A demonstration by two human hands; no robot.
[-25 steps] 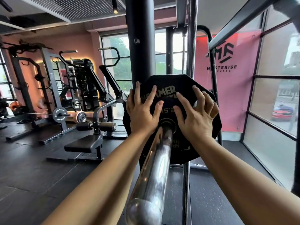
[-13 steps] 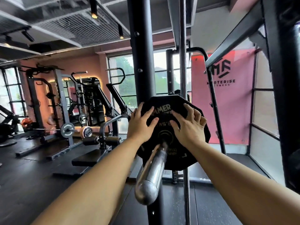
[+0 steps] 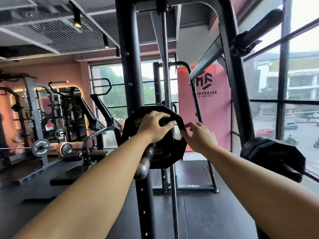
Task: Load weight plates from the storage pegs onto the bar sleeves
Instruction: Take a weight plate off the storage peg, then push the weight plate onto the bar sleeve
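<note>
A black many-sided weight plate [image 3: 162, 152] sits on the chrome bar sleeve [image 3: 142, 167], whose rounded end points toward me. My left hand [image 3: 152, 127] lies on the plate's upper face with its fingers curled into a grip slot. Just past the plate's upper right edge, my right hand [image 3: 198, 136] hovers with loosely curled fingers and holds nothing. Its fingertips are at the rim, and I cannot tell whether they touch. Several more black plates [image 3: 271, 152] hang on a storage peg at the right.
A black rack upright [image 3: 131, 75] rises right behind the plate, with a thin guide rod [image 3: 166, 83] beside it. An empty peg [image 3: 255, 35] juts out at the upper right. Benches and other machines [image 3: 57, 135] fill the left. Windows line the right wall.
Both hands pressed flat on the plate's face before. Now my left hand has curled into the plate's upper slot and my right hand has come off toward the right rim. The view has pulled back.
</note>
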